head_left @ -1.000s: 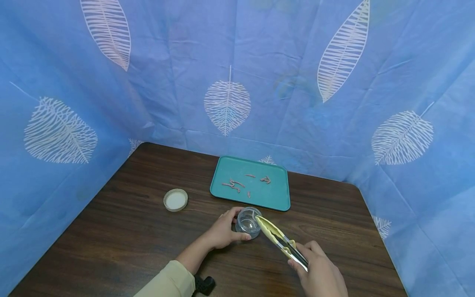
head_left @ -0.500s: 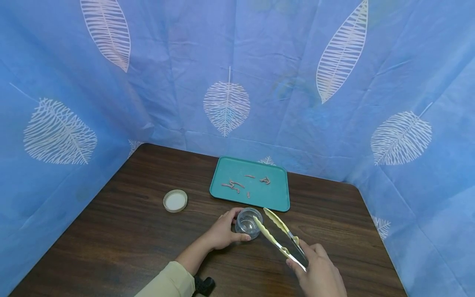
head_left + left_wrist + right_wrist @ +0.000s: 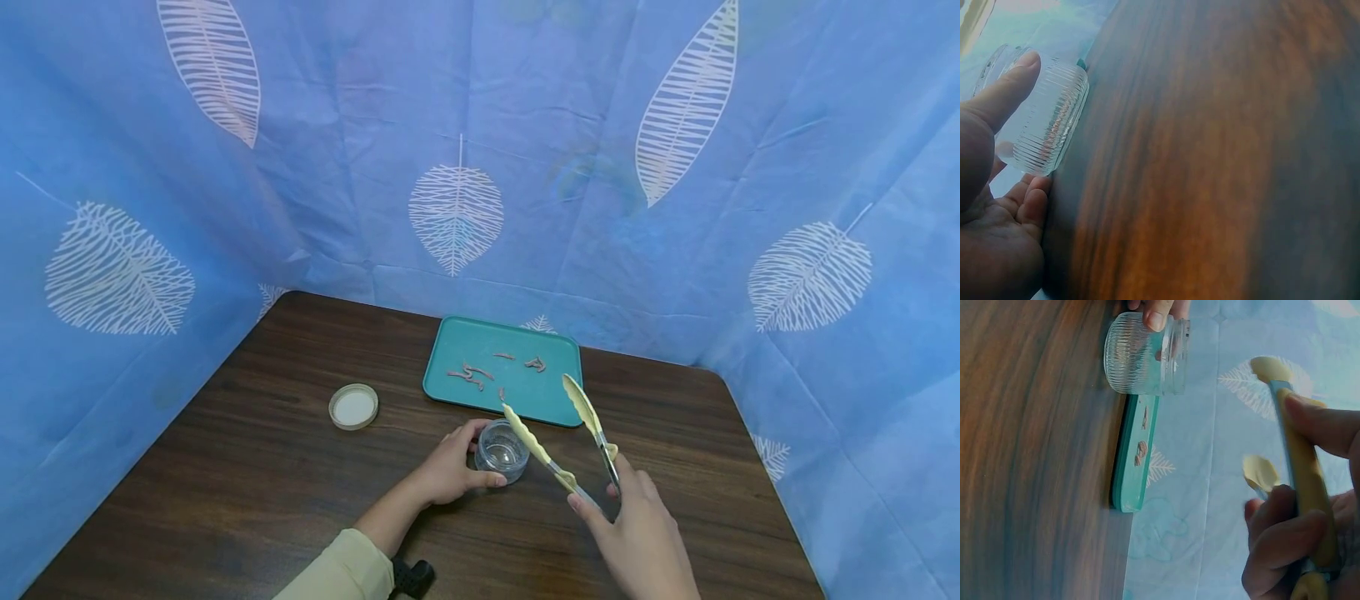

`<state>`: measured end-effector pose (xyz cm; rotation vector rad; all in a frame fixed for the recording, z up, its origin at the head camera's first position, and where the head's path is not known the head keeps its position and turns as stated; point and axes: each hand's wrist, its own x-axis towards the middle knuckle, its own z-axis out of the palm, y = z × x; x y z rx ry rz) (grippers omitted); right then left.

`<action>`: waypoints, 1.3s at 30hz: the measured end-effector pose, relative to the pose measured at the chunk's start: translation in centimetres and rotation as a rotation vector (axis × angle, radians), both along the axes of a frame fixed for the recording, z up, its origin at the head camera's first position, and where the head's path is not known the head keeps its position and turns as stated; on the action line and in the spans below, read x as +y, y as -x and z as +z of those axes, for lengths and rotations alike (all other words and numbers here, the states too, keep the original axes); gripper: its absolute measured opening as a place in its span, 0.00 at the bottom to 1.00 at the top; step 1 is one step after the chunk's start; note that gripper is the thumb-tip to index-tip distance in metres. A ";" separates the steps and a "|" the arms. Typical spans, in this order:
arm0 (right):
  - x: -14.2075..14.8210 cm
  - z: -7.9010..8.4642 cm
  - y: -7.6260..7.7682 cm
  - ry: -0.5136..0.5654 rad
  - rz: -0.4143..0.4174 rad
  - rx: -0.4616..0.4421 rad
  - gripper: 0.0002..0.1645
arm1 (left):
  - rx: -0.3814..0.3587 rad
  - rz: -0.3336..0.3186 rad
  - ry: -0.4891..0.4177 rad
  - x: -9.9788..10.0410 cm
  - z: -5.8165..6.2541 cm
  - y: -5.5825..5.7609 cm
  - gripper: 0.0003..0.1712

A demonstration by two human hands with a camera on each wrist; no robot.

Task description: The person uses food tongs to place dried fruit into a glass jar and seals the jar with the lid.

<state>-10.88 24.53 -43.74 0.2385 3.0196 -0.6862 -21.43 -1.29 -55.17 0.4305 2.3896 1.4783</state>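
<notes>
My left hand [image 3: 450,468] holds a clear ribbed glass jar [image 3: 497,457], thumb on the near side and fingers on the far side. The jar stands upright on the table, its mouth uncovered. In the left wrist view the thumb [image 3: 1013,84] lies along the jar's wall. My right hand [image 3: 641,537] grips a pair of tongs [image 3: 528,435] with pale yellow scalloped tips and metal arms. The tongs are spread wide, with nothing visible between their tips. One tip is over the jar's far rim, the other near the tray's right front corner. Whether the jar contains anything, I cannot tell.
Behind the jar lies a teal tray [image 3: 453,340] bearing several thin pinkish strips [image 3: 478,372]. A round lid [image 3: 354,407] with a white inside rests left of the jar. Blue leaf-patterned cloth [image 3: 555,250] encloses the dark wooden table [image 3: 247,467] at the back and sides.
The tongs were nearly closed at the jar's mouth, then spread apart. They have risen and moved forward toward the tray. My left hand and the jar have stayed in place.
</notes>
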 end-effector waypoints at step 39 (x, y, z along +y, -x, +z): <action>0.1 -3.5 8.3 -0.022 0.096 0.108 0.53 | -0.003 0.001 0.008 0.0 0.7 -0.2 0.51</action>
